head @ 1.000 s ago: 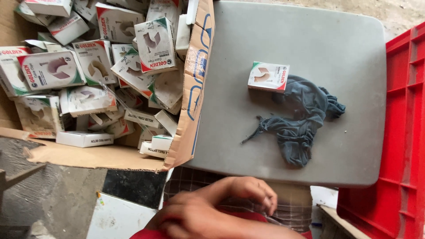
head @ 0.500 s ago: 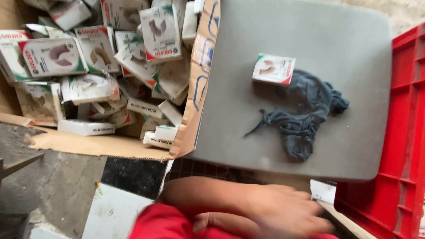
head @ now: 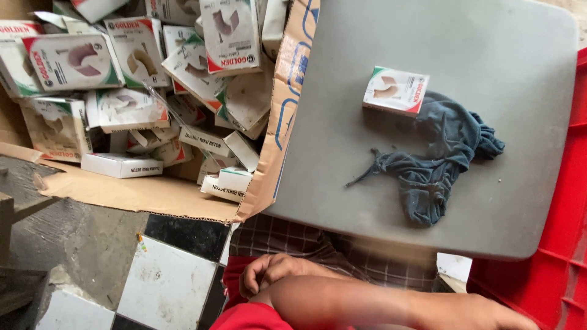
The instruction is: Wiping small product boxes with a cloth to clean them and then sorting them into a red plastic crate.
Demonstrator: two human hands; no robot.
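Observation:
My left hand (head: 269, 276) rests on my lap with its fingers curled in and nothing in them. My right forearm lies across the bottom of the view, and only the back of my right hand (head: 504, 315) shows at the lower right edge, its fingers cut off. Both hands are below the near edge of a grey table top (head: 489, 36). On the table lie a small white, red and green box (head: 396, 90) and, touching it, a crumpled dark blue cloth (head: 441, 160).
A big open cardboard carton (head: 278, 140) at the left holds several similar small boxes (head: 73, 61) in a loose heap. A red plastic crate (head: 559, 256) stands at the right. Black and white floor tiles (head: 165, 287) lie below.
My right hand has slid to the right along the bottom edge, and my left hand has come into view on my lap. The view has shifted slightly.

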